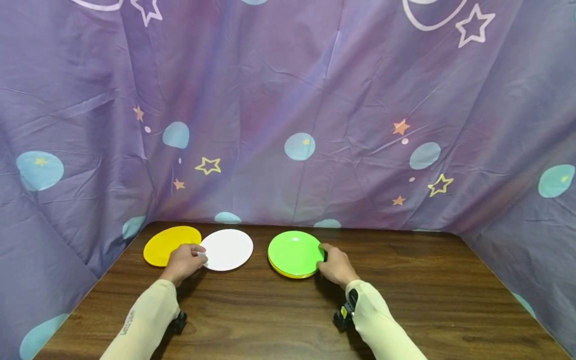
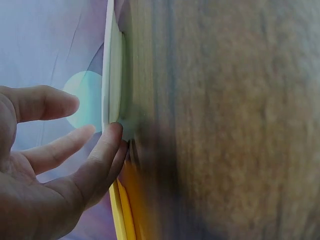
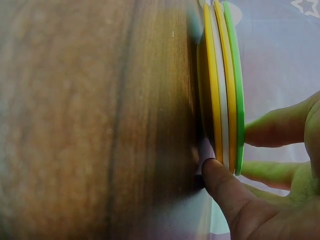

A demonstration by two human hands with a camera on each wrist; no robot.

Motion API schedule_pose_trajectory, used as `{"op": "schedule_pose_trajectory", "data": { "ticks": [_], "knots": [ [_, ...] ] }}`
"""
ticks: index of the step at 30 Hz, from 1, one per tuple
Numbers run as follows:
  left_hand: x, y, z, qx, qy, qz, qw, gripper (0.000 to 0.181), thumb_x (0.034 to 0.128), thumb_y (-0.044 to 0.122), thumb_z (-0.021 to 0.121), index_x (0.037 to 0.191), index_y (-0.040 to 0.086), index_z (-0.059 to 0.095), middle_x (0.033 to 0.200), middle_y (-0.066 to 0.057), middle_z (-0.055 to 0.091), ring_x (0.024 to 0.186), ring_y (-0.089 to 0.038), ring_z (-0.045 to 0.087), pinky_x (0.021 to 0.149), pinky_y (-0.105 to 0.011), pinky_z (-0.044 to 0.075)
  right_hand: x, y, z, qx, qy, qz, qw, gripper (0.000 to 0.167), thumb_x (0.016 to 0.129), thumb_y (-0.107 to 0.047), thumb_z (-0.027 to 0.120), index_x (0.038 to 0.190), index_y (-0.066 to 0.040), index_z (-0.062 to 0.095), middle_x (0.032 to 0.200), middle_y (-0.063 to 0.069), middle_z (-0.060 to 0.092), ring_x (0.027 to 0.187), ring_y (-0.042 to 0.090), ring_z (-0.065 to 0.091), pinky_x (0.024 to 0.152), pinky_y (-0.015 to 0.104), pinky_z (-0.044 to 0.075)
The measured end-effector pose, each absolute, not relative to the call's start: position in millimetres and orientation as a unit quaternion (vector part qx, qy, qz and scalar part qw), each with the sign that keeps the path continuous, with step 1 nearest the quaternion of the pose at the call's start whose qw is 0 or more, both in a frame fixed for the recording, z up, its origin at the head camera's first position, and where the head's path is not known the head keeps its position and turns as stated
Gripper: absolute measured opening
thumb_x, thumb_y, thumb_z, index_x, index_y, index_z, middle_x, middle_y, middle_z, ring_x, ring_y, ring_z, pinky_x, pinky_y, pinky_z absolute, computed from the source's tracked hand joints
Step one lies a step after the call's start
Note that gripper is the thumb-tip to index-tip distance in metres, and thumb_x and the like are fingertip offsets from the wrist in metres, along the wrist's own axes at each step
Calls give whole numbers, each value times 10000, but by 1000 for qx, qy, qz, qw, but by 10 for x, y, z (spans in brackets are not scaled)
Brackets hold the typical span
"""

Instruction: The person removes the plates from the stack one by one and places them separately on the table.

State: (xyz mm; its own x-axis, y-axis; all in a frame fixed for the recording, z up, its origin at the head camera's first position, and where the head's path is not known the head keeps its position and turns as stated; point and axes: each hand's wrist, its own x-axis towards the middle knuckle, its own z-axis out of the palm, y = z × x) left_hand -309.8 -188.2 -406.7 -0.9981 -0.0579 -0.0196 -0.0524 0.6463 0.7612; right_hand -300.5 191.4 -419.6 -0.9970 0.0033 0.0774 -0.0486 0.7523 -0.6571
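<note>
At the left of the table lies a white plate, my left hand at its left rim. In the left wrist view one fingertip meets the white rim, while other digits stand apart above it. Under and beside that hand is a yellow plate. Farther right, a green plate tops a stack of several plates, with yellow and white rims below it. My right hand pinches the stack's right edge, one digit against the green plate and another under the lowest yellow rim.
The plates are on a brown wooden table, near its back edge. Behind it and at both sides hangs a purple curtain with stars and blue spots. A gap of bare wood separates the white plate from the stack.
</note>
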Motion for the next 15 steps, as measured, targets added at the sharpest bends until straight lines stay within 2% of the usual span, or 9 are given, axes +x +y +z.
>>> {"op": "schedule_pose_trajectory", "data": {
  "ticks": [8, 15],
  "knots": [
    [-3088, -1861, -4072, 28, -904, -427, -1, 390, 817, 115, 648, 1152, -84, 662, 1055, -248, 714, 732, -140, 658, 629, -204, 491, -3003, 1920, -4196, 7, -936, 350, 26, 613, 814, -25, 608, 1415, 50, 509, 1348, 240, 612, 1053, 309, 594, 921, 428, 505],
    [-3102, -1854, -4059, 30, -894, -447, -4, 399, 846, 104, 631, 1185, -107, 642, 1190, -335, 649, 792, -181, 700, 710, -260, 587, -2990, 1910, -4182, 11, -937, 348, 38, 620, 792, -27, 607, 1400, 59, 520, 1327, 253, 625, 1093, 320, 601, 983, 474, 503]
  ]
}}
